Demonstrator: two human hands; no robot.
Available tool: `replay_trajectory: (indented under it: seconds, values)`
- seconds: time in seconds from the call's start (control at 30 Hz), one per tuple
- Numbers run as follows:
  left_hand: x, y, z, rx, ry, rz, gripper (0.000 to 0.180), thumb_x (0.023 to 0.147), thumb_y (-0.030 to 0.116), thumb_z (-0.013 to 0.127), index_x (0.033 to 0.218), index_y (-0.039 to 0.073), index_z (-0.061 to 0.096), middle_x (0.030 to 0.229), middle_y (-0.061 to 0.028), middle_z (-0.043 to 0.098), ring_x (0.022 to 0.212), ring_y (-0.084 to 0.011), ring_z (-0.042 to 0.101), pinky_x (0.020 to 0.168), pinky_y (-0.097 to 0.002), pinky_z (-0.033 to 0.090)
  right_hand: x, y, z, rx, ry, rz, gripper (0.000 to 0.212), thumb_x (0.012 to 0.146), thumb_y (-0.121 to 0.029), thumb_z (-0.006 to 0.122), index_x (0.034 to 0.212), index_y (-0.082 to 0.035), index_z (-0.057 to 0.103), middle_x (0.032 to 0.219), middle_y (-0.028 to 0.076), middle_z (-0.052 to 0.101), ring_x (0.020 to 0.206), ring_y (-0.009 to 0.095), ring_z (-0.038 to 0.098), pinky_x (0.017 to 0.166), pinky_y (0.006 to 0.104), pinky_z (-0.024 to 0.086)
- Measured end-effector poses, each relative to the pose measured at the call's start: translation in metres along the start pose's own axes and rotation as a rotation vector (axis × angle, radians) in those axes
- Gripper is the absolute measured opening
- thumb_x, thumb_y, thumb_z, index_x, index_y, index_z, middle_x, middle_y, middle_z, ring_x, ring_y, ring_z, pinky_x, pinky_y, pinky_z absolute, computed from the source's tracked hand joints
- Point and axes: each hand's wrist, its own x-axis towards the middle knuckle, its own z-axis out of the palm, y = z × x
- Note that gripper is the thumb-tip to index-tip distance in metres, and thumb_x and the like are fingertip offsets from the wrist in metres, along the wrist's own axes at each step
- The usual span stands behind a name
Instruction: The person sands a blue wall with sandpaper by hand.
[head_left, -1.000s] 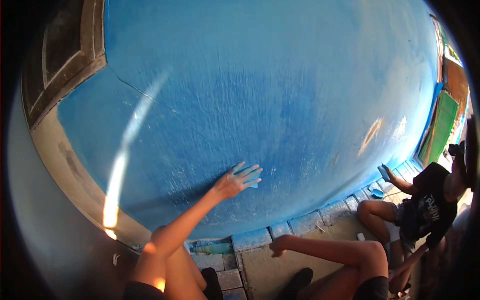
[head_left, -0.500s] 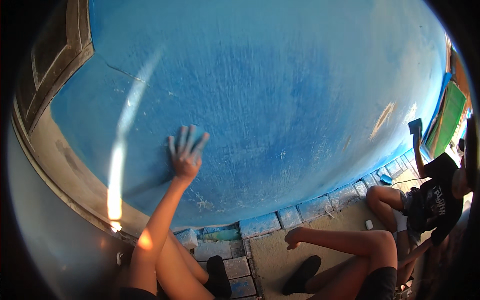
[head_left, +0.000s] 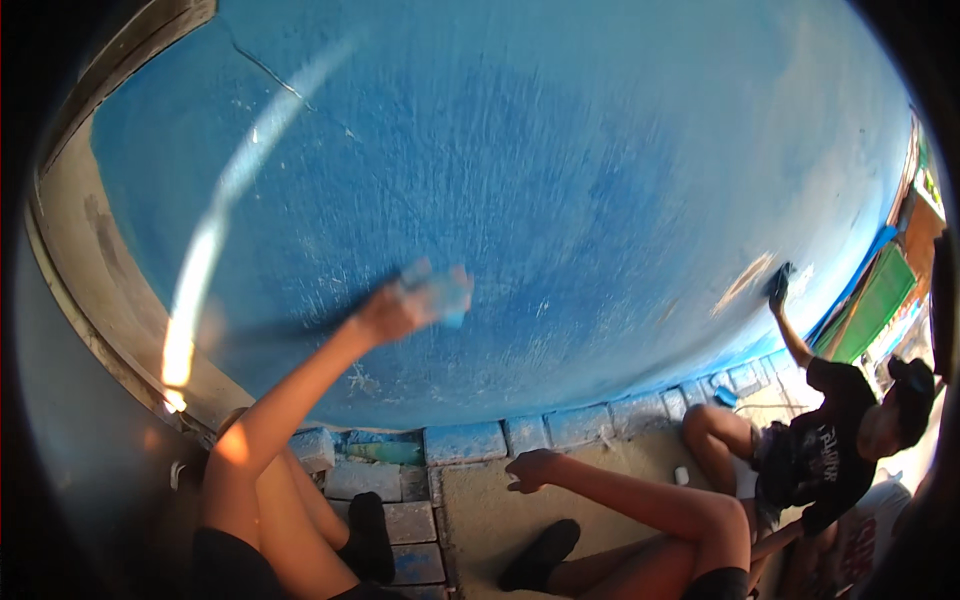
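Observation:
My left hand [head_left: 405, 308] is against the blue painted wall [head_left: 560, 200], arm stretched out. Motion blurs its fingers, which hold a light blue flat piece [head_left: 453, 308] to the wall; I cannot make out its exact kind. Fine pale scratches run down the paint around it. My right hand [head_left: 532, 470] hangs low in front of the wall's foot, above the sandy ground. Its fingers are curled in, and whatever they hold, if anything, is hidden.
At the right a person in a black shirt [head_left: 825, 440] presses a dark pad [head_left: 780, 280] to the wall beside a bare patch [head_left: 742, 283]. Blue-stained bricks [head_left: 465, 442] line the wall's foot. A small white object [head_left: 682, 475] lies on the ground. A brown frame [head_left: 130, 60] stands upper left.
My left hand has swept right along the wall with the light blue piece. The view has shifted somewhat. The other person's dark pad has come onto the wall near the bare patch.

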Motion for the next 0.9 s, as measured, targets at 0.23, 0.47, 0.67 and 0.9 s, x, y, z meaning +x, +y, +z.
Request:
replay_trajectory:
  seconds: [0.23,0.47,0.67,0.9]
  values:
    - [0.018,-0.006,-0.015,0.194,0.023,-0.276,0.059,0.082,0.001,0.053,0.133,0.029,0.047,0.145,0.0026,0.038,0.135,-0.0172,0.032,0.109,-0.0482,0.026,-0.009,0.010,0.017,-0.091,-0.252,0.041,0.045,0.083,-0.045,0.057,0.101,-0.005,0.066,0.102,0.014,0.066,0.099,0.030,0.062,0.080,0.0438,0.050]
    - [-0.071,0.079,0.102,-0.007,-0.278,0.372,0.038,0.083,0.014,0.056,0.121,0.015,0.058,0.143,-0.0019,0.039,0.138,-0.0174,0.024,0.116,-0.0406,0.016,-0.005,0.004,-0.001,-0.079,-0.221,0.111,0.048,0.086,-0.048,0.053,0.109,-0.006,0.059,0.109,0.015,0.063,0.104,0.034,0.058,0.084,0.0456,0.048]
    - [-0.051,0.079,0.104,-0.235,-0.340,0.326,0.030,0.081,0.009,0.056,0.110,0.012,0.062,0.134,-0.0053,0.049,0.128,-0.0219,0.041,0.110,-0.0396,0.030,-0.027,-0.013,-0.031,-0.096,-0.177,0.160,0.047,0.088,-0.045,0.052,0.112,-0.005,0.057,0.106,0.016,0.063,0.103,0.033,0.059,0.083,0.0453,0.048]
    - [0.095,-0.023,-0.047,0.154,0.142,-0.303,0.053,0.084,-0.005,0.046,0.126,0.028,0.055,0.140,0.0045,0.043,0.134,-0.0179,0.033,0.109,-0.0475,0.028,-0.024,-0.017,0.001,-0.045,-0.232,0.012,0.047,0.089,-0.044,0.050,0.113,-0.004,0.056,0.106,0.015,0.063,0.099,0.033,0.060,0.082,0.0462,0.048]
